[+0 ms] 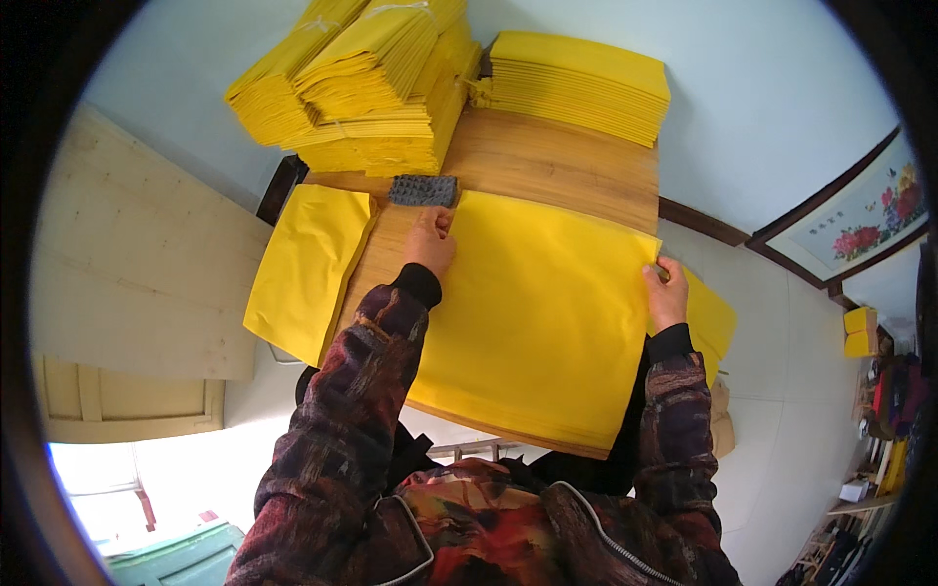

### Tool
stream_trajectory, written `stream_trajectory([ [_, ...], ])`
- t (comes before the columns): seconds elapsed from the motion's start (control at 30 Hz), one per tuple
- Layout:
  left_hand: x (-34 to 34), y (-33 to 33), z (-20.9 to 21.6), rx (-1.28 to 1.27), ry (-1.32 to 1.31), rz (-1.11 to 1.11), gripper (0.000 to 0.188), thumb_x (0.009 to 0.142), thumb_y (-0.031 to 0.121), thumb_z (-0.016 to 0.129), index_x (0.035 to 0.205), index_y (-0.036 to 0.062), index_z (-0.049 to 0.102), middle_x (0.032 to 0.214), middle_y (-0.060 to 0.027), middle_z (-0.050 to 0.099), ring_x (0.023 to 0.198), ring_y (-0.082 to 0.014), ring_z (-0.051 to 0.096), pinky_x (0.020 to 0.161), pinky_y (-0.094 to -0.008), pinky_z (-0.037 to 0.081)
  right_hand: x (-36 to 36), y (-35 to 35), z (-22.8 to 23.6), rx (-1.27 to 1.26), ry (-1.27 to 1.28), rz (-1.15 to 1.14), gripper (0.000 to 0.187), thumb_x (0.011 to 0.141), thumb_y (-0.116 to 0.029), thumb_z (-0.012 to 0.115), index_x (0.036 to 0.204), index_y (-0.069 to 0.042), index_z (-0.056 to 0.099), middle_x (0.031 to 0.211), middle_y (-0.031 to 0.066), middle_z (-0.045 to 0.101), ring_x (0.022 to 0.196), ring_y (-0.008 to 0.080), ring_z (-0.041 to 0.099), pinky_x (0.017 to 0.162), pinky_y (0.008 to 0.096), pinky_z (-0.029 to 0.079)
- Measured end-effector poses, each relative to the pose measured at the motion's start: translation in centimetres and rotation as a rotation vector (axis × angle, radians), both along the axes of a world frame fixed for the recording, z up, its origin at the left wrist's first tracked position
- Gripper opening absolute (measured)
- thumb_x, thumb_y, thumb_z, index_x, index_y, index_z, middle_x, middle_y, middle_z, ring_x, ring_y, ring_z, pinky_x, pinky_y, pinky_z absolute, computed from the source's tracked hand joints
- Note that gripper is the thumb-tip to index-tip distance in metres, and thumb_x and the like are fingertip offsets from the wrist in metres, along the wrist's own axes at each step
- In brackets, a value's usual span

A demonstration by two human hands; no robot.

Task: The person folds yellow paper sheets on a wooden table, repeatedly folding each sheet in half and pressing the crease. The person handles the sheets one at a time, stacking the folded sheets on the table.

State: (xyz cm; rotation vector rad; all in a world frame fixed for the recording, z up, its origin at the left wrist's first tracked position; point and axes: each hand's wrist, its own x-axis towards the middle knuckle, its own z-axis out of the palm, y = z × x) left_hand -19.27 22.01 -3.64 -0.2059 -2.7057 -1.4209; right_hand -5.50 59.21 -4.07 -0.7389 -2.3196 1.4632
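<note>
A thick stack of large yellow paper sheets lies on a wooden table. My left hand presses on the stack's far left corner, fingers closed against the paper, just below a dark grey studded block. At the stack's far right corner my right hand pinches the edge of the top sheet.
Several tied bundles of yellow paper are piled at the table's far left, with a flat pile beside them on the right. A folded yellow stack hangs over the left edge. More yellow sheets lie on the right. A framed flower picture hangs on the wall.
</note>
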Motion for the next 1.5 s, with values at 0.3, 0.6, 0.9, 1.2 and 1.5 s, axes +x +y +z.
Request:
stream_trajectory([
  [0.3,-0.8,-0.1,-1.5,0.195,-0.048,-0.027,0.037,0.077,-0.011,0.051,0.11,0.0043,0.059,0.09,-0.0074,0.06,0.079,-0.0169,0.058,0.07,-0.0265,0.047,-0.7,0.6,-2.3,-0.106,0.172,-0.102,0.042,0.09,-0.023,0.067,0.121,0.003,0.055,0.108,0.012,0.062,0.102,0.0212,0.058,0.09,0.0338,0.046],
  [0.6,0.4,0.1,0.5,-0.1,0.069,-0.031,0.029,0.076,0.002,0.068,0.104,0.0032,0.067,0.094,-0.011,0.056,0.08,-0.0227,0.057,0.074,-0.0333,0.05,-2.9,1.2,-1.3,-0.256,0.034,-0.095,0.044,0.089,-0.026,0.069,0.117,0.005,0.058,0.109,0.0108,0.064,0.098,0.0192,0.06,0.086,0.0314,0.047],
  [0.9,-0.4,-0.5,-0.8,-0.122,0.212,-0.097,0.025,0.081,0.011,0.068,0.104,0.0034,0.066,0.096,-0.0107,0.058,0.081,-0.0228,0.058,0.075,-0.0348,0.05,-3.8,1.3,-1.4,-0.317,-0.006,-0.07,0.052,0.084,-0.035,0.073,0.114,0.005,0.06,0.107,0.0134,0.065,0.098,0.0237,0.061,0.084,0.0365,0.049],
  [1.2,-0.3,0.1,0.5,-0.237,0.08,-0.069,0.032,0.081,0.01,0.064,0.112,0.0035,0.066,0.111,-0.0141,0.057,0.088,-0.0234,0.06,0.08,-0.035,0.051,4.1,-11.0,6.8,0.651,0.273,0.642,0.042,0.085,-0.019,0.066,0.122,-0.001,0.054,0.13,0.021,0.052,0.12,0.0392,0.049,0.101,0.0459,0.041],
  [1.5,10.7,-1.4,4.3,-0.222,0.362,-0.488,0.037,0.079,0.014,0.071,0.115,0.0097,0.062,0.115,-0.0143,0.062,0.108,-0.0359,0.058,0.092,-0.0427,0.048,6.3,-15.4,6.8,0.723,0.141,0.749,0.055,0.083,-0.022,0.071,0.13,-0.001,0.05,0.139,0.0198,0.044,0.13,0.0381,0.041,0.107,0.0458,0.035],
])
